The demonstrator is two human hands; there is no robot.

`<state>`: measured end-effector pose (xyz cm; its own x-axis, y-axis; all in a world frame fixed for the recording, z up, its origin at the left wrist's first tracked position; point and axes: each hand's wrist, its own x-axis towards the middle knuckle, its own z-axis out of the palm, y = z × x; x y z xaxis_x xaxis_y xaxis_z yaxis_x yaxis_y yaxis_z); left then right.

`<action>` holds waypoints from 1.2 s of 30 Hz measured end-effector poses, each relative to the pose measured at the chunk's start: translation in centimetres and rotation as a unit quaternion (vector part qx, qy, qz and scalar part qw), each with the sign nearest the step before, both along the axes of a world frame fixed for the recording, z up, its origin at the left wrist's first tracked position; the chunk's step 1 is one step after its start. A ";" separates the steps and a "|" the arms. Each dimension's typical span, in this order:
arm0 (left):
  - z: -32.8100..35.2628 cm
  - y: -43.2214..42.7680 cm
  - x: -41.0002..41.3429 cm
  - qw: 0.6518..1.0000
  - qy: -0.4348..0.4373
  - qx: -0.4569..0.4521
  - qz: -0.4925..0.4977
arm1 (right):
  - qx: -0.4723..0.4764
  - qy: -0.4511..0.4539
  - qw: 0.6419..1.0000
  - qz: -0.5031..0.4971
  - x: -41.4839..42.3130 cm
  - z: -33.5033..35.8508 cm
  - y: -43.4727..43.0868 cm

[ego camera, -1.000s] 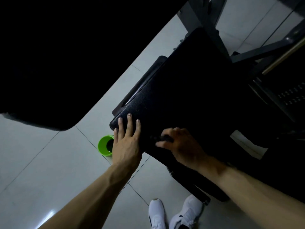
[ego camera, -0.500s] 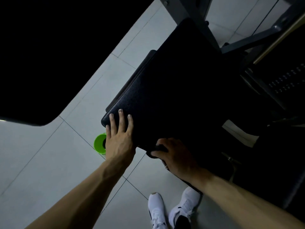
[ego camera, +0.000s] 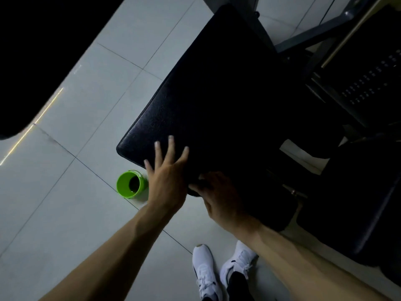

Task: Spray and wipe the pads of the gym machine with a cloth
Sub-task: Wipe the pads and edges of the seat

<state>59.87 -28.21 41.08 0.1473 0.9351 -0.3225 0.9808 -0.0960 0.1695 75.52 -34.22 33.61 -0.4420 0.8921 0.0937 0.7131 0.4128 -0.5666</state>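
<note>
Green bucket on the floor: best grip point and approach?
Pinch the rim of the green bucket from above, on the open-floor side: it stands upright, mouth up, and the left hand and pad crowd the other side.

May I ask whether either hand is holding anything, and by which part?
The right hand grips a dark wad, likely the cloth, at the near edge of the pad; which part is too dark to tell. The left hand holds nothing.

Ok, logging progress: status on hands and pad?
Left hand flat on pad corner. Right hand grips dark cloth at pad's near edge. Green bucket on floor, not blocking.
</note>
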 end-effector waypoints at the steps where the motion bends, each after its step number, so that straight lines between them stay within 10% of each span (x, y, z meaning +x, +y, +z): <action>1: -0.1 -0.4 0.6 1.000 0.008 -0.012 -0.013 | 0.000 -0.013 0.999 0.030 1.3 -0.2 0.0; 9: -2.1 -1.5 1.7 0.997 0.063 -0.031 -0.042 | -0.046 0.098 0.931 -0.348 8.3 -0.3 6.9; 18: -2.1 -1.5 2.1 0.994 0.091 -0.043 -0.033 | -0.031 -0.009 0.999 0.003 6.8 -1.0 -2.2; 25: -2.4 -1.3 2.0 0.996 0.073 -0.036 -0.035 | -0.082 0.147 0.914 -0.370 9.3 -1.4 4.5; 32: -2.1 -1.9 3.0 0.998 0.063 -0.018 0.002 | -0.112 0.074 0.986 -0.102 6.8 -2.8 -7.2; 36: -2.6 -4.1 6.4 0.996 0.038 -0.041 -0.075 | -0.146 0.068 0.963 -0.216 10.6 -3.5 -5.3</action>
<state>66.25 -32.28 38.51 0.2546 0.8750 -0.4118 0.9670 -0.2304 0.1083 86.08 -39.48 30.15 -0.0254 0.9871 -0.1578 0.6938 -0.0963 -0.7137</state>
